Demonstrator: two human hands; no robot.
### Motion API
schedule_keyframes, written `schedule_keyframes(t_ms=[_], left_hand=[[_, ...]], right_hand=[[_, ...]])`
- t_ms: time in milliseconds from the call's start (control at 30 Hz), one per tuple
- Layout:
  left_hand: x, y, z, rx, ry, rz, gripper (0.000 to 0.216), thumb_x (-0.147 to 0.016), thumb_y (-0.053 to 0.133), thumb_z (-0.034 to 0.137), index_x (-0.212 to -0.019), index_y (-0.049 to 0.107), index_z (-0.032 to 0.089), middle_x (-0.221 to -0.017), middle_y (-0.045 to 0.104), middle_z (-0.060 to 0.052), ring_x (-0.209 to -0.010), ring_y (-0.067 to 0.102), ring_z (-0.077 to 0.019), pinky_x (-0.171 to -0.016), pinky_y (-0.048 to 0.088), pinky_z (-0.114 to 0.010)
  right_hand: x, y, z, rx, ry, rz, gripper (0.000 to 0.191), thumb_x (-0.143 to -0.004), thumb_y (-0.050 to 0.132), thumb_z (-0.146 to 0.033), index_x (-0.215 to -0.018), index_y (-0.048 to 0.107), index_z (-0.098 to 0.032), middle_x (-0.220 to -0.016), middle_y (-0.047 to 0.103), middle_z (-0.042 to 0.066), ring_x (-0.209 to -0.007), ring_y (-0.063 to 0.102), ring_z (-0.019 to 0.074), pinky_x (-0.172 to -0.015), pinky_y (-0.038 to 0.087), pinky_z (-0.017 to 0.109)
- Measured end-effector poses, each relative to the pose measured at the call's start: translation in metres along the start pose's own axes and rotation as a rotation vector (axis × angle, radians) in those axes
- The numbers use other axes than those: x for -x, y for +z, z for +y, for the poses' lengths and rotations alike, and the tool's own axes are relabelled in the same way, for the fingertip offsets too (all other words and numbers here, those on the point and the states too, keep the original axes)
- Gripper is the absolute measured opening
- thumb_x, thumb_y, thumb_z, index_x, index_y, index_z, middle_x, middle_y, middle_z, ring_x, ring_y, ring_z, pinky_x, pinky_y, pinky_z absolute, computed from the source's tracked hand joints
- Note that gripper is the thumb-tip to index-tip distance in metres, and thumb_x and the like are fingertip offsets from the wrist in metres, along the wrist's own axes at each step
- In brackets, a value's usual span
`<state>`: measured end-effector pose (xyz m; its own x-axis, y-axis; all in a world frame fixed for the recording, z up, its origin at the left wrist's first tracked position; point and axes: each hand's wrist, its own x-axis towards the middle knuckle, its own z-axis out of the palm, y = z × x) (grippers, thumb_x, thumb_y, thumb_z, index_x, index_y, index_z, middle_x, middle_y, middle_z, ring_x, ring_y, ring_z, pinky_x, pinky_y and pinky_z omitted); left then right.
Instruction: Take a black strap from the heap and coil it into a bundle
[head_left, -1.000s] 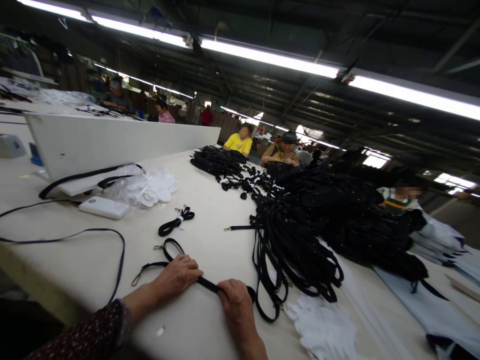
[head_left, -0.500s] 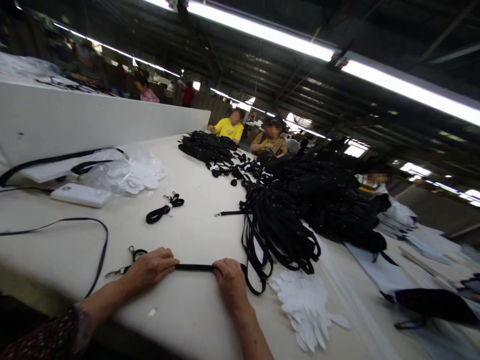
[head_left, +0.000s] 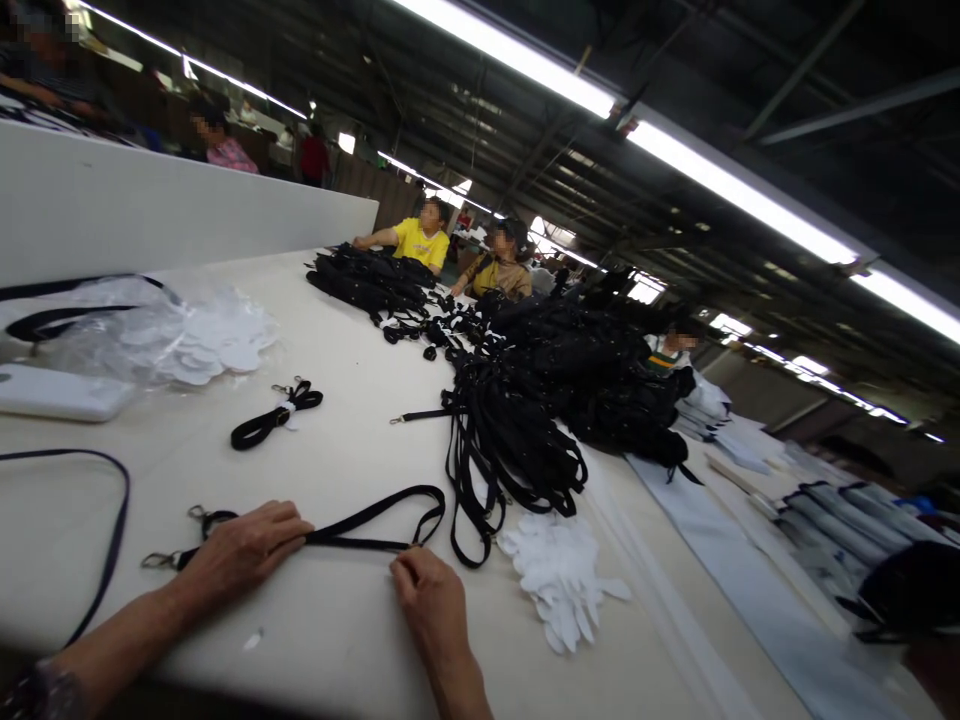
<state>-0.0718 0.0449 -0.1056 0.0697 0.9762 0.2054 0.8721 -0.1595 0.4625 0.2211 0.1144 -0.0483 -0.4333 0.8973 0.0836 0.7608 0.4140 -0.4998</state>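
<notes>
A black strap (head_left: 375, 518) with metal clips at its left end lies doubled on the pale table (head_left: 360, 420). My left hand (head_left: 240, 552) presses the strap down near the clips. My right hand (head_left: 429, 600) pinches the strap further right, just before its loop. A bundled black strap (head_left: 271, 420) tied with white lies beyond my left hand. A large heap of black straps (head_left: 510, 430) sits to the right of the loop.
White gloves (head_left: 559, 572) lie beside the heap. A clear bag of white pieces (head_left: 172, 335), a white box (head_left: 60, 395) and a thin black cord (head_left: 112, 520) are at the left. More black goods (head_left: 375, 280) and seated people (head_left: 416, 240) are at the far end.
The view has swung right. The strap, earlier taut between my hands, now shows an open loop past my right hand, and my hands are further apart.
</notes>
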Motion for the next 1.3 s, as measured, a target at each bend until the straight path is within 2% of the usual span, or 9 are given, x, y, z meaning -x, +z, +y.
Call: schedule_keyframes(t_ms=[300, 500, 733, 867, 967, 1033, 1133, 1233, 1300], left_hand=[[0.012, 0.020, 0.049, 0.003, 0.251, 0.016, 0.028, -0.097, 0.046, 0.018, -0.115, 0.062, 0.033, -0.092, 0.065, 0.000, -0.083, 0.061, -0.0167, -0.071, 0.045, -0.028], [0.009, 0.013, 0.064, 0.004, 0.265, -0.085, 0.033, -0.096, 0.040, 0.010, -0.114, 0.060, 0.029, -0.094, 0.064, -0.001, -0.086, 0.060, -0.0189, -0.074, 0.043, -0.032], [0.020, 0.009, 0.061, -0.109, 0.253, 0.003, 0.030, -0.097, 0.037, 0.010, -0.106, 0.061, 0.024, -0.095, 0.065, -0.003, -0.086, 0.057, -0.0209, -0.076, 0.042, -0.037], [0.018, 0.002, 0.063, -0.147, 0.326, 0.173, 0.018, -0.095, 0.046, 0.013, -0.096, 0.061, 0.023, -0.131, 0.061, -0.005, -0.124, 0.051, -0.0252, -0.106, 0.033, -0.045], [0.010, -0.007, 0.063, -0.185, 0.383, 0.135, 0.015, -0.088, 0.055, 0.013, -0.096, 0.061, 0.025, -0.151, 0.048, -0.003, -0.146, 0.030, -0.0286, -0.119, 0.012, -0.050], [0.004, -0.013, 0.063, -0.163, 0.387, 0.035, 0.022, -0.086, 0.057, 0.013, -0.103, 0.060, 0.028, -0.144, 0.055, -0.001, -0.146, 0.032, -0.0278, -0.120, 0.006, -0.052], [-0.003, -0.016, 0.064, -0.094, 0.375, -0.085, 0.017, -0.089, 0.055, 0.016, -0.100, 0.060, 0.028, -0.112, 0.069, 0.003, -0.127, 0.053, -0.0225, -0.121, 0.009, -0.051], [-0.005, -0.012, 0.066, -0.079, 0.342, -0.100, 0.010, -0.092, 0.053, 0.019, -0.089, 0.060, 0.026, -0.095, 0.067, 0.003, -0.102, 0.062, -0.0183, -0.119, 0.019, -0.050], [-0.004, -0.010, 0.066, -0.070, 0.332, -0.079, 0.010, -0.093, 0.053, 0.019, -0.089, 0.060, 0.025, -0.098, 0.068, 0.001, -0.101, 0.062, -0.0186, -0.118, 0.021, -0.050]], right_hand=[[-0.033, 0.018, -0.028, 0.116, 0.108, 0.041, 0.024, -0.086, 0.065, -0.049, -0.082, 0.069, -0.026, -0.084, 0.075, 0.000, -0.077, 0.068, 0.0194, -0.066, 0.042, 0.028], [-0.030, 0.047, -0.036, 0.191, -0.141, -0.004, 0.016, -0.085, 0.064, -0.023, -0.100, 0.067, -0.027, -0.096, 0.072, 0.000, -0.091, 0.066, 0.0186, -0.073, 0.044, 0.026], [-0.026, 0.042, -0.036, 0.221, -0.261, -0.093, 0.018, -0.090, 0.058, -0.018, -0.098, 0.067, -0.031, -0.094, 0.069, -0.003, -0.092, 0.064, 0.0161, -0.072, 0.043, 0.024], [-0.026, 0.035, -0.035, 0.266, -0.334, -0.156, 0.014, -0.093, 0.057, -0.022, -0.098, 0.067, -0.031, -0.094, 0.069, -0.003, -0.091, 0.063, 0.0156, -0.067, 0.040, 0.024], [-0.026, 0.032, -0.035, 0.264, -0.420, -0.193, 0.015, -0.096, 0.054, -0.024, -0.098, 0.067, -0.031, -0.095, 0.069, -0.003, -0.089, 0.062, 0.0149, -0.064, 0.037, 0.024], [-0.025, 0.028, -0.033, 0.239, -0.456, -0.201, 0.016, -0.097, 0.053, -0.025, -0.098, 0.067, -0.031, -0.094, 0.068, -0.003, -0.088, 0.061, 0.0144, -0.064, 0.037, 0.024], [-0.024, 0.024, -0.029, 0.190, -0.441, -0.210, 0.016, -0.096, 0.054, -0.026, -0.096, 0.069, -0.032, -0.090, 0.068, -0.004, -0.084, 0.060, 0.0133, -0.065, 0.038, 0.023], [-0.020, 0.023, -0.027, 0.118, -0.386, -0.203, 0.017, -0.094, 0.057, -0.021, -0.097, 0.069, -0.032, -0.091, 0.068, -0.004, -0.086, 0.061, 0.0130, -0.070, 0.040, 0.022], [-0.018, 0.024, -0.026, 0.078, -0.344, -0.181, 0.019, -0.092, 0.057, -0.017, -0.097, 0.069, -0.030, -0.093, 0.068, -0.003, -0.088, 0.061, 0.0132, -0.074, 0.041, 0.022]])
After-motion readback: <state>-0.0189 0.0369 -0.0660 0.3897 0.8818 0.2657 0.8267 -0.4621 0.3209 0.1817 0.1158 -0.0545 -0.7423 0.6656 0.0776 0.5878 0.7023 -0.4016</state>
